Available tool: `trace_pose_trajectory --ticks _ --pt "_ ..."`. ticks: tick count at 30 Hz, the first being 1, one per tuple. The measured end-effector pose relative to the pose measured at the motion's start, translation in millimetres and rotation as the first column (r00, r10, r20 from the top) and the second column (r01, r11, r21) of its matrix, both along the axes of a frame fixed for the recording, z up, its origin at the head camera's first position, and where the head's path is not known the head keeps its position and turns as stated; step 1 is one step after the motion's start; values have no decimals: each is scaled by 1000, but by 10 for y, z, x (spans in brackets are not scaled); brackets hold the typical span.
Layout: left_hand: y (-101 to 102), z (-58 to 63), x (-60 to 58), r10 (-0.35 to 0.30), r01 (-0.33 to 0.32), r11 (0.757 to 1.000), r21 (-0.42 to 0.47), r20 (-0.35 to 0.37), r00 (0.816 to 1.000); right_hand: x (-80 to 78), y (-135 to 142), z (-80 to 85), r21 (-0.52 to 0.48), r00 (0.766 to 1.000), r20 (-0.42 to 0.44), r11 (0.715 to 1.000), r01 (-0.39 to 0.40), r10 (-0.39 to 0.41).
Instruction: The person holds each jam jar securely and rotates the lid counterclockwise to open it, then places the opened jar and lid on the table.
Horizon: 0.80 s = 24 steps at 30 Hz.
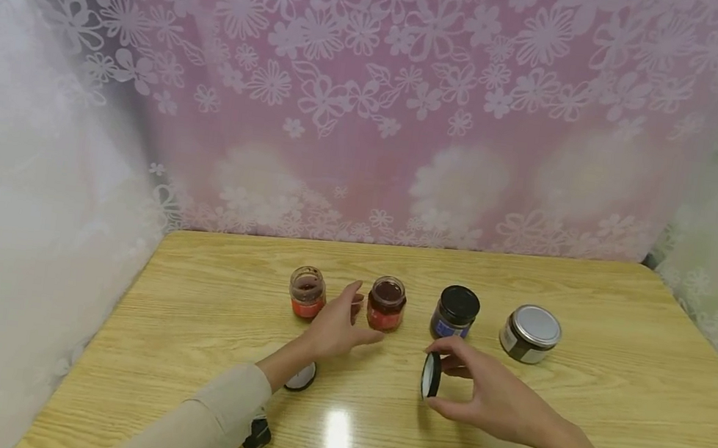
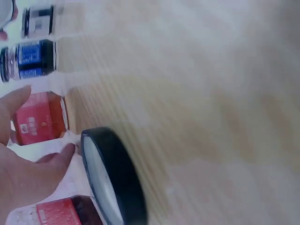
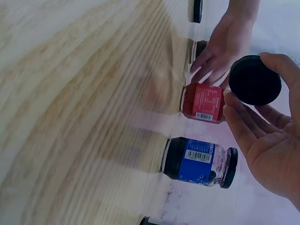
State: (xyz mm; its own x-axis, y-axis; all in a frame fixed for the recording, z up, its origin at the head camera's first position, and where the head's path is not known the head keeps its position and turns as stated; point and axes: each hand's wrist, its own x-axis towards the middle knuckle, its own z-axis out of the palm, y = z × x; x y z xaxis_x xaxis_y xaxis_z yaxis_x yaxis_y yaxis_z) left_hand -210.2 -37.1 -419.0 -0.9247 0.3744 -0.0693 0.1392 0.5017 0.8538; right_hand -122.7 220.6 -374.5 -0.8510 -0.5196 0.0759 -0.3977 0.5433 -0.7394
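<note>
My right hand [image 1: 499, 395] pinches a black jar lid [image 1: 431, 375] by its rim, thumb below and fingers above, its pale inner side facing left. The lid is held upright, above the table. My left hand [image 1: 337, 325] reaches over the table with thumb and fingers spread beside an uncapped jar [image 1: 386, 305] of dark red contents with a red label. Whether its fingertips touch the glass I cannot tell. A second uncapped jar [image 1: 307, 293] with a red label stands left of that hand, nearly used up inside.
A blue-labelled jar [image 1: 455, 312] with a black lid and a wide jar [image 1: 530, 334] with a silver lid stand to the right. Another lid [image 1: 301, 378] lies partly behind the left forearm. A small black object [image 1: 257, 436] lies by the left sleeve on the wooden table [image 1: 205, 288].
</note>
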Motion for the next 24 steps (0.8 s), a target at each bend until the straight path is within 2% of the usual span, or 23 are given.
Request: trace_pose_trajectory --ticks 2,5,8,11,13,20,24 --pt "-62 40 108 8 -8 999 31 -2 1000 0 19 -11 2 1000 -2 1000 12 -12" --pt "-138 103 261 12 -11 1000 26 -49 999 -8 43 -11 -8 1000 -4 1000 16 -16" --pt "-203 148 369 -13 3 998 -63 -156 988 -14 54 -10 -28 1000 4 1000 8 -8" --pt "-269 164 429 -65 18 984 -179 -262 963 -17 52 -8 -45 999 32 999 4 -2" --pt "-307 167 454 -113 28 966 -257 -325 939 -25 52 -17 -53 999 45 999 4 -2" --pt "-421 109 519 -282 42 895 -444 -491 824 -63 63 -84 -58 998 54 998 -9 12" --pt "-464 75 549 -382 16 827 -562 -541 750 -82 55 -114 -62 998 62 998 -18 22"
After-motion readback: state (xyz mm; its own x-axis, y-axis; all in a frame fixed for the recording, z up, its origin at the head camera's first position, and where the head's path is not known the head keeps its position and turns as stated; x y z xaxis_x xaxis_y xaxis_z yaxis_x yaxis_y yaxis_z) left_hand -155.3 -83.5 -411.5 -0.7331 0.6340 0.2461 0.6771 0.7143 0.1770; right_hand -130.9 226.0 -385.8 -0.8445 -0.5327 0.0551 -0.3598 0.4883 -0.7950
